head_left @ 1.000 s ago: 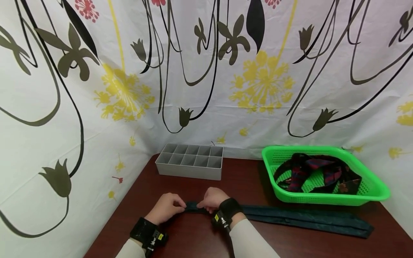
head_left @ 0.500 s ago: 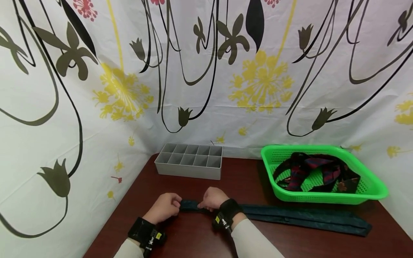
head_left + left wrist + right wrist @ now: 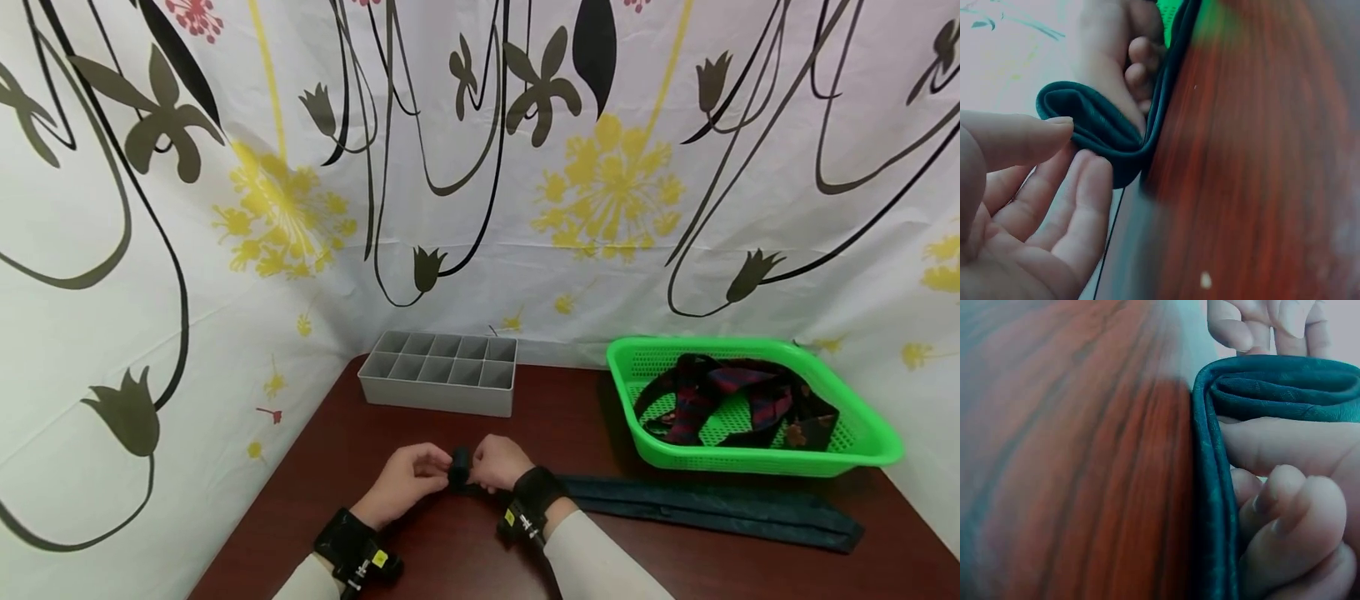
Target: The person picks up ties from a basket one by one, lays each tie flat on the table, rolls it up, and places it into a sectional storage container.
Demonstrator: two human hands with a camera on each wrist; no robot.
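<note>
A long dark teal tie [image 3: 712, 506] lies flat across the brown table [image 3: 450, 558], and its left end is rolled into a small coil [image 3: 459, 468]. My left hand [image 3: 411, 483] pinches the coil from the left, thumb above and fingers below, seen close in the left wrist view [image 3: 1054, 187]. My right hand [image 3: 498, 464] grips the coil from the right, with fingers curled against the rolled tie [image 3: 1272, 387] in the right wrist view [image 3: 1297, 487]. The coil [image 3: 1094, 122] stands a little off the tabletop between both hands.
A grey divided organizer box [image 3: 442, 375] stands at the back of the table. A green mesh basket [image 3: 862, 454] at the right holds several dark red and navy ties [image 3: 735, 400]. A floral curtain [image 3: 225, 250] closes off the back and left.
The tie's left end, flat on the table a second ago, has been rolled up into a small coil. Both hands have closed in on it and lifted slightly.
</note>
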